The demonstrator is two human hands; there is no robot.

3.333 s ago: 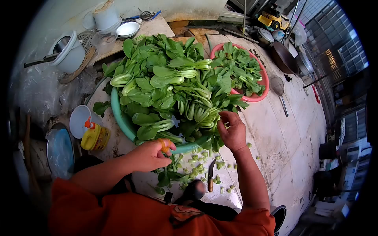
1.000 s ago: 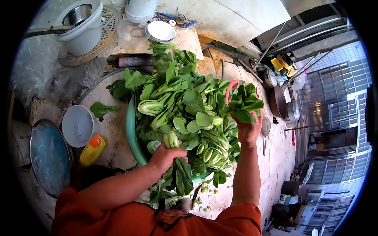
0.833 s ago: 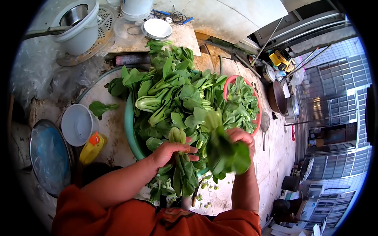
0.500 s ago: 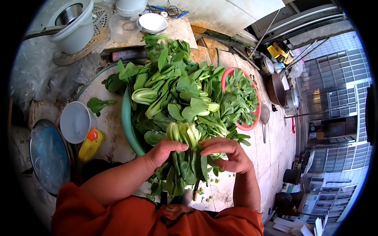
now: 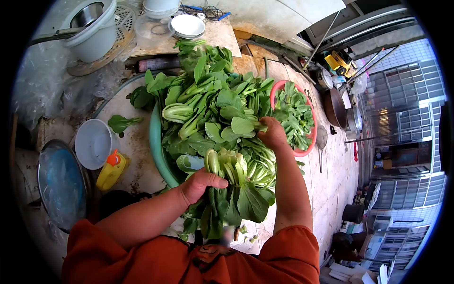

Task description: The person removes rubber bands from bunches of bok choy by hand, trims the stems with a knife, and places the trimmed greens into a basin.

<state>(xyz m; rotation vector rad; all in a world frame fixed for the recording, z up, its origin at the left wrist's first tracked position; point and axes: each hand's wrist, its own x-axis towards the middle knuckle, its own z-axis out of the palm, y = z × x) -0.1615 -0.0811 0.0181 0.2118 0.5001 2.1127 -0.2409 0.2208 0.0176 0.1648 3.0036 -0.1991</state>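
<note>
My left hand (image 5: 200, 185) is closed around a bunch of bok choy (image 5: 247, 202), its pale stem ends up and its leaves hanging down over my lap. Farther out, my right hand (image 5: 274, 134) pinches the stem end of another bok choy (image 5: 242, 126) on the heap; its fingertips are partly hidden. The large heap of bok choy (image 5: 189, 90) rises above the rim of a green tub (image 5: 155, 142). Right of it, a red basket (image 5: 313, 137) holds more leafy greens (image 5: 294, 116).
On the left are a white bowl (image 5: 93, 146), a yellow bottle (image 5: 112, 174) with an orange cap and a round metal tray (image 5: 61, 187). One loose bok choy (image 5: 124, 123) lies on the floor. A strainer (image 5: 321, 137) is beside the basket. Small trimmings lie near my lap.
My right hand has left the bunch, moved up and away to the heap, and closed on a stem there. My left hand still holds the bunch, whose leaves now spread to the right.
</note>
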